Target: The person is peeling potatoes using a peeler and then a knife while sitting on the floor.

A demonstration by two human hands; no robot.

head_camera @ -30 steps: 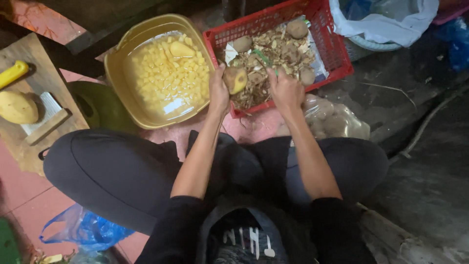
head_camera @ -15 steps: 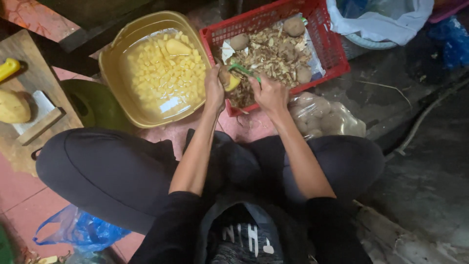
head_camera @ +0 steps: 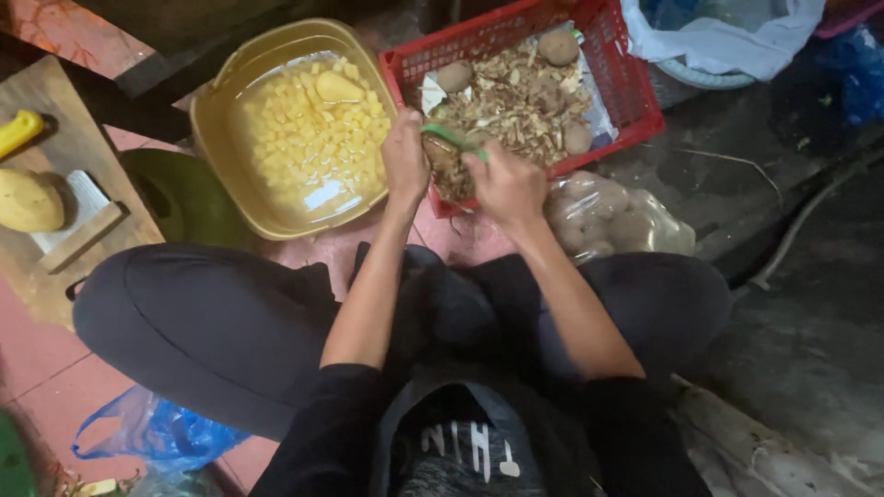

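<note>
The left hand (head_camera: 406, 156) is closed around a brown potato (head_camera: 440, 152), holding it just over the near edge of the red basket (head_camera: 635, 87). The right hand (head_camera: 505, 184) is curled tight on a green-handled peeler (head_camera: 453, 140), whose handle lies across the top of the potato; both hands meet there, touching the potato.

Inside the red basket lie a heap of brown peelings (head_camera: 516, 101) and several unpeeled potatoes (head_camera: 559, 46), spread toward its far side. Just left of the basket sits a yellow tub (head_camera: 216, 120) filled with water and pale diced potato cubes (head_camera: 304, 138). Against the basket's near right corner rests a clear plastic bag of potatoes (head_camera: 612, 221). Well to the left of the basket, beyond the tub, a wooden board (head_camera: 55, 276) carries one peeled yellow potato (head_camera: 28, 200). Behind the basket's far right corner stands a bin lined with a white bag (head_camera: 727, 46).
</note>
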